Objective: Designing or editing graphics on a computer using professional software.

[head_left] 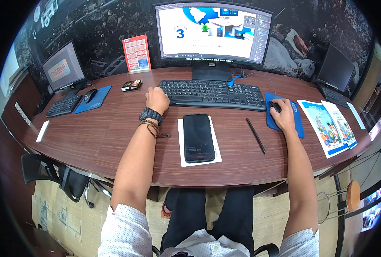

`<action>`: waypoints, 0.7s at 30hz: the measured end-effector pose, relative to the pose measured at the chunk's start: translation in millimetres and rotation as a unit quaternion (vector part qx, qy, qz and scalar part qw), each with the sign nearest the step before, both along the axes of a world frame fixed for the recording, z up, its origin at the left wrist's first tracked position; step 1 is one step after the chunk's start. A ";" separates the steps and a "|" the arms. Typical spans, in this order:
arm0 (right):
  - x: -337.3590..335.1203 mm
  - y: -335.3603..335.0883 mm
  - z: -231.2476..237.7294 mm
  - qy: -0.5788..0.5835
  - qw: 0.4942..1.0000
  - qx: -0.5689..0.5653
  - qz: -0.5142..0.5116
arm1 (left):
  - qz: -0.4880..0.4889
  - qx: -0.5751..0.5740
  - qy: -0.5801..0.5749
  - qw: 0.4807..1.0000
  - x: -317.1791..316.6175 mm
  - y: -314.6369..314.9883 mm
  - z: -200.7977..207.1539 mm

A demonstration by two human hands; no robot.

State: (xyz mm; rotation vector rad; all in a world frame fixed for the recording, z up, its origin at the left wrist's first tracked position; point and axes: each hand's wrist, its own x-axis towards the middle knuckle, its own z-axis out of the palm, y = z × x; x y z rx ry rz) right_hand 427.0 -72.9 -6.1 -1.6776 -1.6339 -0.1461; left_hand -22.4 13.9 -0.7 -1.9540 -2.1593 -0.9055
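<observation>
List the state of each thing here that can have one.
Large curved black monitor: on
Small black left monitor: on
Small black right monitor: screen dark
Black rectangular phone: face up, screen dark
Red-and-white paper card: upright
Slim black pen: lying flat
Blue-and-white printed leaflets: lying flat
Left hand: fingers curled, at the long black keyboard's left end
Right hand: over the small black mouse

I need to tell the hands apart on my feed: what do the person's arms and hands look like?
Left hand and right hand are gloveless. The left wrist wears a black watch and brown bracelet; the right, nothing. Sleeves are white, finely dotted.
</observation>
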 end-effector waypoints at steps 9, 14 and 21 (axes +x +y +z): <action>2.9 0.3 -0.6 -0.005 1.000 -0.008 -0.005 | -0.003 0.006 -0.002 1.000 2.7 -1.0 0.4; -6.9 -2.0 5.9 -0.015 1.000 -0.021 -0.013 | 0.001 0.005 0.001 1.000 -0.4 -4.3 2.3; 1.2 0.0 2.7 0.010 0.999 -0.023 -0.023 | -0.156 0.013 0.047 0.987 26.1 -15.2 -2.0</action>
